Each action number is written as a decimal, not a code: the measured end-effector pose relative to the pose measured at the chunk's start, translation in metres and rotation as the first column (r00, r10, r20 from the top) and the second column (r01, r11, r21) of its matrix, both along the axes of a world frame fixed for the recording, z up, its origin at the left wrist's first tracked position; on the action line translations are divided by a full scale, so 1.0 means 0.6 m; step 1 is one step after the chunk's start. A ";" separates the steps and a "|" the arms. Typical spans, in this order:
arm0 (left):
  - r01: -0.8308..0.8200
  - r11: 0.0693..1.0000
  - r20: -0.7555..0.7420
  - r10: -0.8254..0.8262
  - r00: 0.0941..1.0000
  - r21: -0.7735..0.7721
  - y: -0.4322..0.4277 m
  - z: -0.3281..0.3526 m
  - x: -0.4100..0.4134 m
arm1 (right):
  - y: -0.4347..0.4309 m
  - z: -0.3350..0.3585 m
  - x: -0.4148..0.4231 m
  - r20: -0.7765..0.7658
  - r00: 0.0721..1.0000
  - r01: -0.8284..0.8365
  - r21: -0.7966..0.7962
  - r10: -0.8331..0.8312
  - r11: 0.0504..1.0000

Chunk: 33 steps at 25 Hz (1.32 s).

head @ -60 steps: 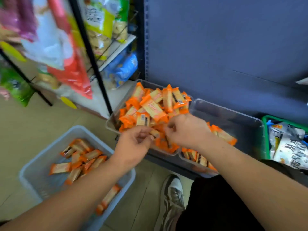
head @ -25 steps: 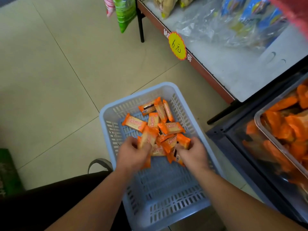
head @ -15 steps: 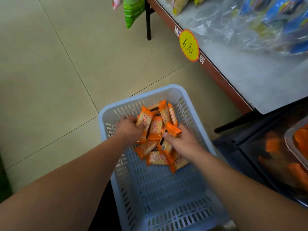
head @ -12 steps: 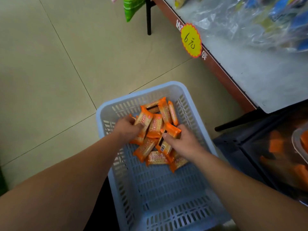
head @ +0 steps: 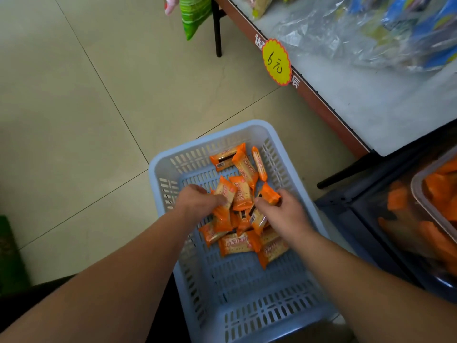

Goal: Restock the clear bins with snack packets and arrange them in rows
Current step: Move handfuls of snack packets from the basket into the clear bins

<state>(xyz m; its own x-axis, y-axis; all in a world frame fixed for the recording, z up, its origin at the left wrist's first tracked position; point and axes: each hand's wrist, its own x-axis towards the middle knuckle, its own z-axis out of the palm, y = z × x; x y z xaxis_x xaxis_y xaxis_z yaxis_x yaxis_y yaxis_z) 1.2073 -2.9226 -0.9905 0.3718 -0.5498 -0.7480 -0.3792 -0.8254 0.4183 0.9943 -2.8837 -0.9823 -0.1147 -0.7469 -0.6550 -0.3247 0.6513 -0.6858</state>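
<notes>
Down in the basket now: the left hand [head: 197, 203] has its fingers [head: 218, 199] curled onto a pale-faced packet [head: 228, 191], thumb clamped on its near edge, gripping it against the heap. Across from it the right hand [head: 285, 215] wraps its fingers [head: 284, 195] round an orange packet [head: 270, 195], thumb on the near side, a firm grasp, the packet tipped up above the others. Both hands meet over the pile of snack packets [head: 237, 243], orange wrappers with biscuit-coloured faces, jumbled and overlapping in the middle of the basket floor. Three more packets [head: 243, 160] lie apart at the far end, close to the wall. All of it sits inside the light blue slotted basket [head: 158, 174], which stands on the beige tiled floor [head: 74, 120]. Bare forearms reach in from the bottom of the view. Out at the right edge there's the clear bin [head: 418, 191], blurred orange wrappers showing inside it, over a dark blue rack [head: 346, 204]. Beyond that runs a white shelf [head: 358, 107] with a red-brown front edge, a yellow price tag [head: 276, 61] stuck on it and clear bags of blue-wrapped goods [head: 371, 28] piled on top. A green bag [head: 194, 16] hangs at the top, beside a black shelf leg [head: 217, 33].
</notes>
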 end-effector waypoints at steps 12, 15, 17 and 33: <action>0.290 0.957 -0.056 -0.291 0.955 -0.026 0.129 -0.021 -0.014 | 0.109 -0.044 -0.008 0.052 0.932 0.323 0.332 -0.358 0.887; 0.258 0.965 -0.151 -0.262 0.953 -0.045 0.120 -0.016 -0.018 | 0.103 -0.065 0.022 -0.041 0.908 0.412 0.283 -0.418 0.866; 0.229 0.971 -0.184 -0.239 0.954 -0.074 0.113 -0.019 -0.021 | 0.095 -0.063 0.035 -0.085 0.884 0.466 0.224 -0.460 0.856; 0.501 0.828 -0.029 -0.524 0.851 -0.253 0.112 0.023 -0.057 | 0.045 -0.022 0.010 0.064 0.928 0.352 0.177 -0.368 0.919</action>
<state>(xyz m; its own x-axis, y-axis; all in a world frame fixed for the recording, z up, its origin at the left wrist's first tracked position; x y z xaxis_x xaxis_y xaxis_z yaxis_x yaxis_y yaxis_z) 1.1732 -2.8553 -0.9768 -0.0763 -0.7998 -0.5954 -0.6710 -0.4005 0.6240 1.0000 -2.8565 -0.9957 -0.2883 -0.5512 -0.7830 0.0136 0.8153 -0.5789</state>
